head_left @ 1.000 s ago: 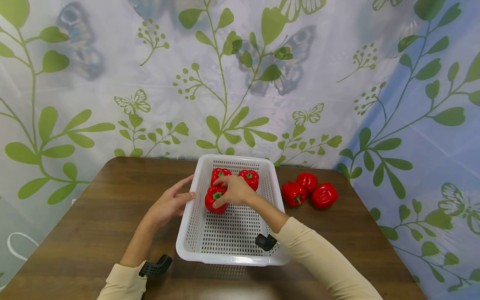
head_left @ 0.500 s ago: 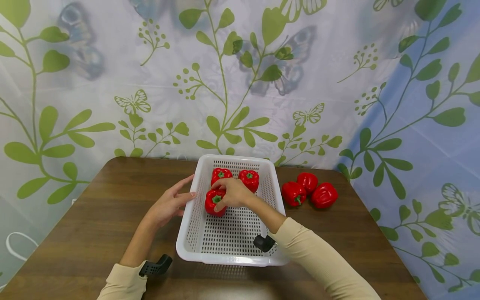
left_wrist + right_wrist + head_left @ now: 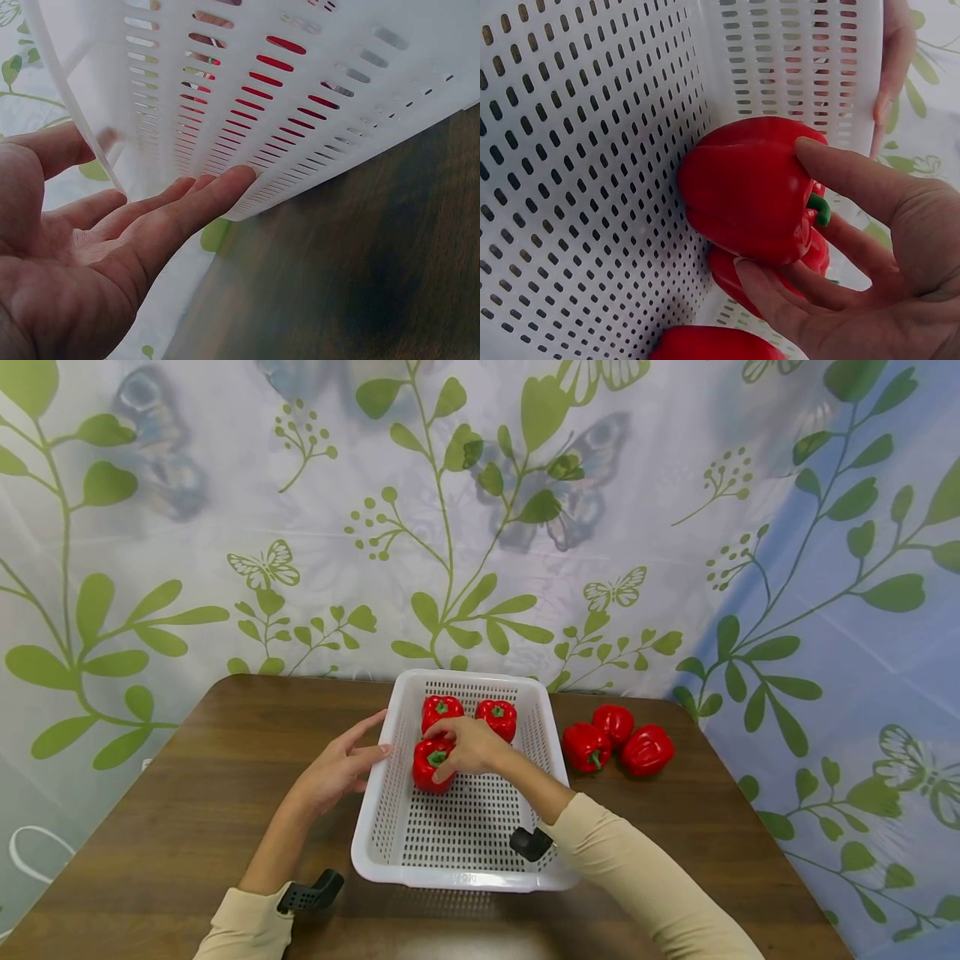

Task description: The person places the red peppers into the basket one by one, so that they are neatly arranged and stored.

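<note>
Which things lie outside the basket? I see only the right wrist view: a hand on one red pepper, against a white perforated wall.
Observer: Three more red bell peppers lie on the wooden table, to the right of the white basket.
Operator: How many peppers are inside the basket in total?
Observer: Three. Two far peppers sit at the far end, and the right hand grips the held pepper just in front of them.
Operator: Where is the other hand?
Observer: The left hand rests with straight fingers against the outside of the basket's left wall, thumb at the rim.
</note>
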The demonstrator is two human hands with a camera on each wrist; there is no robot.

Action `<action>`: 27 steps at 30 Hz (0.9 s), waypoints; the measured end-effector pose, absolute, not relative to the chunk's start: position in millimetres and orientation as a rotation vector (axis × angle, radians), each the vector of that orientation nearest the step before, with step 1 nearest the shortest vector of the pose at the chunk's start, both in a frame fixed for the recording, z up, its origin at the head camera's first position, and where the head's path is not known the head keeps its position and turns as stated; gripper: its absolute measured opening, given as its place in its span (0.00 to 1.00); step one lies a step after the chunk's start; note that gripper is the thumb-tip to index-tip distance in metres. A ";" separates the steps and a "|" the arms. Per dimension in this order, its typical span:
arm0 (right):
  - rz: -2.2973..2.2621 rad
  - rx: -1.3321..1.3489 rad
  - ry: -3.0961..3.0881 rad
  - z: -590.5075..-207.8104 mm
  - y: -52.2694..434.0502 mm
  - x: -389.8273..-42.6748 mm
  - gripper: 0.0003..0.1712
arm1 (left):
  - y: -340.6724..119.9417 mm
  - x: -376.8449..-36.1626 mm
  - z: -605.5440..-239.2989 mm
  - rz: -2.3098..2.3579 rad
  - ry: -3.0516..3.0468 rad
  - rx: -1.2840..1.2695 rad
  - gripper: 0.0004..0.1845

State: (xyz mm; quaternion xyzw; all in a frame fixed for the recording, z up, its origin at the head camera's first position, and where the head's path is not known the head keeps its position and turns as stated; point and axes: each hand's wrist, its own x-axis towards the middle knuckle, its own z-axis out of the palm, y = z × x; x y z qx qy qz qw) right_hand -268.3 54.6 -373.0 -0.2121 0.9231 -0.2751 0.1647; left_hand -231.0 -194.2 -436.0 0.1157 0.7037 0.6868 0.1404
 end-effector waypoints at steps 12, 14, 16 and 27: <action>-0.820 -0.624 2.584 -372.1 60.0 -268.7 0.35 | -194.2 -230.9 -435.3 1.975 2.041 0.321 0.37; -0.820 -0.635 2.582 -372.3 60.5 -269.1 0.36 | -194.3 -231.1 -435.3 1.973 2.043 0.323 0.37; -0.822 -0.641 2.579 -372.5 60.8 -269.2 0.36 | -194.3 -231.1 -435.1 1.971 2.046 0.323 0.38; -0.821 -0.626 2.580 -372.4 61.3 -266.9 0.36 | -194.0 -231.2 -435.9 1.967 2.043 0.326 0.38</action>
